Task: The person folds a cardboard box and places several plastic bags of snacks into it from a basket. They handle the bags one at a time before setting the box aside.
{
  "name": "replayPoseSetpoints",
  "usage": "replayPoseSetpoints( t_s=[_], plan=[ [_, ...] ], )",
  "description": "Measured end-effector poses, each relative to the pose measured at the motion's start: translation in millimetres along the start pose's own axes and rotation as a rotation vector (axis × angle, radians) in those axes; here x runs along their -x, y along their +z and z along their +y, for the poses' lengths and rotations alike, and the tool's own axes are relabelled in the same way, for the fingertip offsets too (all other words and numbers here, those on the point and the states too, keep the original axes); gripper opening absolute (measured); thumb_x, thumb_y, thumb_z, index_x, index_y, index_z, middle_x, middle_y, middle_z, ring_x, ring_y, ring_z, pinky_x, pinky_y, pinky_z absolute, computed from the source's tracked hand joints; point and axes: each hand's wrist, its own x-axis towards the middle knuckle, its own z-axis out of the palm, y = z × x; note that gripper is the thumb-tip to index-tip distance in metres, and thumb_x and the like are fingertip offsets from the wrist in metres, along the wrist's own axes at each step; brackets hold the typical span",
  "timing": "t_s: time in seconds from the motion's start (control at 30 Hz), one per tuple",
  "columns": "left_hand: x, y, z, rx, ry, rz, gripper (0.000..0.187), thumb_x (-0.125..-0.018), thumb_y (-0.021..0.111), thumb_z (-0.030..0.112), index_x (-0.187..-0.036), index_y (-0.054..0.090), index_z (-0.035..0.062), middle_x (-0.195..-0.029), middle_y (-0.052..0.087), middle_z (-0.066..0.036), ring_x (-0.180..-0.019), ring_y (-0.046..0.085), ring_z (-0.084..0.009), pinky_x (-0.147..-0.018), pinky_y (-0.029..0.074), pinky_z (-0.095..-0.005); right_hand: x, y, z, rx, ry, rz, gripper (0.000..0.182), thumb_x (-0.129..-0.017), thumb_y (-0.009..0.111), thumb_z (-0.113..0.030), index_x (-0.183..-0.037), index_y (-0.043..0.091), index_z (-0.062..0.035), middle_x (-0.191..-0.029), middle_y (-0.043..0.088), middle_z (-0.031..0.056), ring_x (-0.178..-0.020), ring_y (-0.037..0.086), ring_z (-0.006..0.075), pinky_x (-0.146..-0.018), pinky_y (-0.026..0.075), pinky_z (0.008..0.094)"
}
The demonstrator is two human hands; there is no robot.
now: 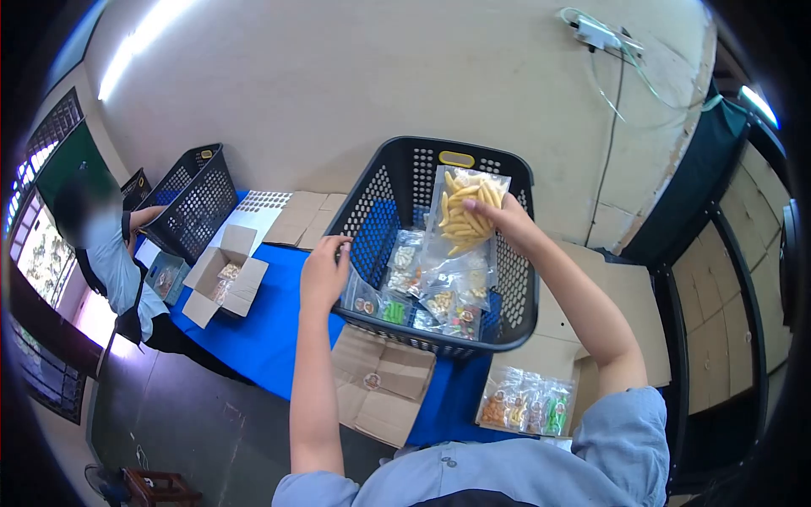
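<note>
A clear plastic bag of pale yellow, finger-shaped pieces (459, 230) is gripped in my right hand (498, 215), thumb across its front, above the black basket (528, 325). My left hand (323, 272) is at the basket's left rim, its fingers curled over the edge. Inside the basket lie several small clear packets, among them a packet of white pieces (404, 256), a packet of green pieces (393, 312) and a packet of mixed colored pieces (462, 319). The held bag overlaps some of these packets and hides part of them.
An open carton (500, 372) at front right holds packets with orange and green contents (528, 406). Flattened cardboard (384, 384) lies before the basket on blue cloth (283, 275). To the left, a co-worker (118, 262) reaches into another black basket (198, 203), near an open box (226, 275).
</note>
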Motion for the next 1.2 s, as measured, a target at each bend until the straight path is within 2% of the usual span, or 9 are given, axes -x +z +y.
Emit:
replayPoseSetpoints(
  t_s=[0.13, 0.27, 0.43, 0.5, 0.6, 0.8, 0.87, 1.07, 1.2],
  plan=[
    [24.2, -2.5, 27.3, 0.066, -0.113, -0.057, 0.021, -0.091, 0.053, 0.022, -0.100, 0.066, 0.0083, -0.101, 0.064, -0.013, -0.090, 0.064, -0.0273, -0.075, 0.049, -0.0363, 31.8, -26.8, -12.8, 0.114, -0.041, 0.066, 0.052, -0.084, 0.072, -0.027, -0.121, 0.048, 0.0014, -0.109, 0.062, 0.0097, -0.099, 0.062, 0.0171, -0.086, 0.051, 0.0311],
    [37.6, 3.4, 33.2, 0.012, -0.221, -0.001, 0.025, -0.090, 0.053, 0.030, -0.094, 0.070, 0.0121, -0.077, 0.066, -0.010, -0.071, 0.064, -0.0263, -0.065, 0.049, -0.0378, 36.0, -46.8, 0.3, 0.303, -0.052, 0.217, 0.056, -0.079, 0.076, -0.030, -0.117, 0.048, 0.0011, -0.109, 0.062, 0.0121, -0.097, 0.062, 0.0167, -0.085, 0.051, 0.0303],
    [36.3, 2.5, 32.8, -0.090, -0.278, -0.035, 0.029, -0.092, 0.051, 0.035, -0.094, 0.070, 0.0137, -0.078, 0.069, -0.005, -0.071, 0.064, -0.0209, -0.063, 0.048, -0.0344, 6.8, -41.6, 31.8, 0.069, -0.078, 0.415, 0.061, -0.086, 0.069, -0.030, -0.125, 0.037, 0.0025, -0.110, 0.058, 0.0148, -0.096, 0.061, 0.0185, -0.080, 0.053, 0.0317],
    [35.9, 1.5, 31.8, -0.100, -0.292, -0.033, 0.029, -0.092, 0.051, 0.035, -0.093, 0.070, 0.0139, -0.079, 0.069, -0.006, -0.071, 0.064, -0.0210, -0.063, 0.047, -0.0348, 11.7, -22.0, 27.9, 0.283, 0.190, 0.009, 0.072, -0.089, 0.056, -0.051, -0.135, 0.033, -0.0008, -0.123, 0.053, 0.0165, -0.113, 0.055, 0.0249, -0.088, 0.050, 0.0357],
    [37.6, -0.9, 36.4, -0.061, -0.294, 0.001, 0.029, -0.091, 0.052, 0.036, -0.092, 0.071, 0.0145, -0.078, 0.068, -0.006, -0.069, 0.063, -0.0218, -0.062, 0.047, -0.0353, 7.3, 0.7, 47.4, 0.136, 0.628, -0.687, 0.069, -0.093, 0.040, -0.060, -0.135, 0.043, -0.0052, -0.117, 0.061, 0.0205, -0.108, 0.061, 0.0250, -0.090, 0.049, 0.0386],
    [34.8, -0.3, 34.4, -0.022, -0.243, 0.052, 0.023, -0.088, 0.054, 0.028, -0.090, 0.070, 0.0113, -0.079, 0.067, -0.012, -0.072, 0.065, -0.0274, -0.065, 0.049, -0.0395, -54.2, 22.6, 107.7, 0.718, 0.511, -0.729, 0.061, -0.093, 0.045, -0.054, -0.129, 0.052, -0.0054, -0.113, 0.064, 0.0172, -0.103, 0.063, 0.0242, -0.088, 0.050, 0.0370],
    [34.3, -2.9, 38.1, 0.007, -0.264, 0.054, 0.023, -0.088, 0.054, 0.026, -0.089, 0.069, 0.0097, -0.082, 0.067, -0.013, -0.073, 0.065, -0.0277, -0.066, 0.049, -0.0399, -88.3, 12.3, 134.1, 1.062, 0.271, -0.652, 0.053, -0.090, 0.053, -0.047, -0.119, 0.061, -0.0040, -0.113, 0.064, 0.0182, -0.100, 0.063, 0.0285, -0.087, 0.050, 0.0400],
    [29.7, -2.7, 35.5, 0.029, -0.205, 0.036, 0.020, -0.085, 0.055, 0.022, -0.087, 0.069, 0.0072, -0.083, 0.067, -0.012, -0.077, 0.064, -0.0287, -0.069, 0.048, -0.0400, -166.1, 3.8, 226.0, 1.705, 0.260, -0.782, 0.047, -0.085, 0.058, -0.042, -0.117, 0.063, -0.0088, -0.116, 0.063, 0.0157, -0.108, 0.059, 0.0325, -0.092, 0.046, 0.0411],
    [27.8, -4.7, 31.0, -0.012, -0.170, -0.039, 0.020, -0.088, 0.054, 0.023, -0.090, 0.069, 0.0098, -0.083, 0.067, -0.010, -0.075, 0.064, -0.0256, -0.067, 0.048, -0.0369, -178.7, 35.7, 293.4, 1.703, 0.188, -1.021, 0.040, -0.079, 0.059, -0.051, -0.109, 0.070, -0.0271, -0.116, 0.065, 0.0102, -0.122, 0.047, 0.0349, -0.103, 0.036, 0.0459]
  ],
)
